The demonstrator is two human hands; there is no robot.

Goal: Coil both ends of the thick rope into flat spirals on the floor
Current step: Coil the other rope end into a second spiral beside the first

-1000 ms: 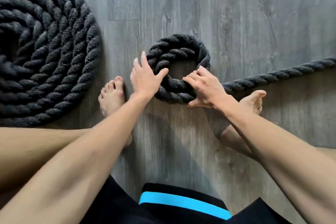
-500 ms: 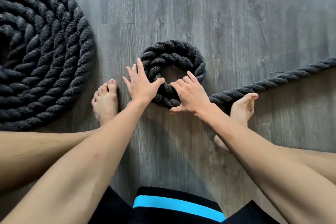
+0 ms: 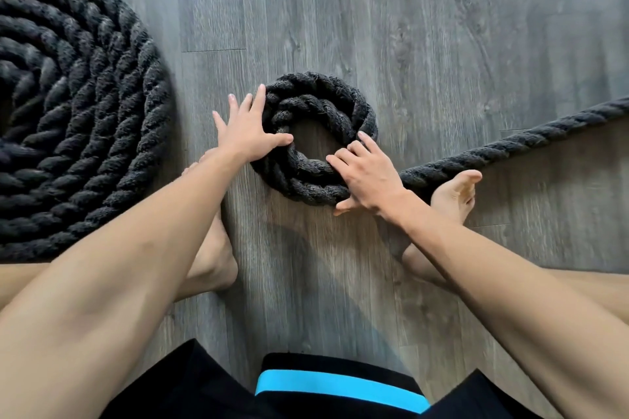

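Open left hand (image 3: 247,133) bracing small spiral (image 3: 318,139) flat on floor (image 3: 442,44); right hand (image 3: 367,177), fingers spread, pressing near turn tight. Finished coil (image 3: 78,105) far left.

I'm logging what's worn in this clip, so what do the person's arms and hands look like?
Both forearms are bare, with no sleeves in view. The left hand and right hand wear no gloves, rings, watch or wristband that I can see. Fingernails look short and unpainted.
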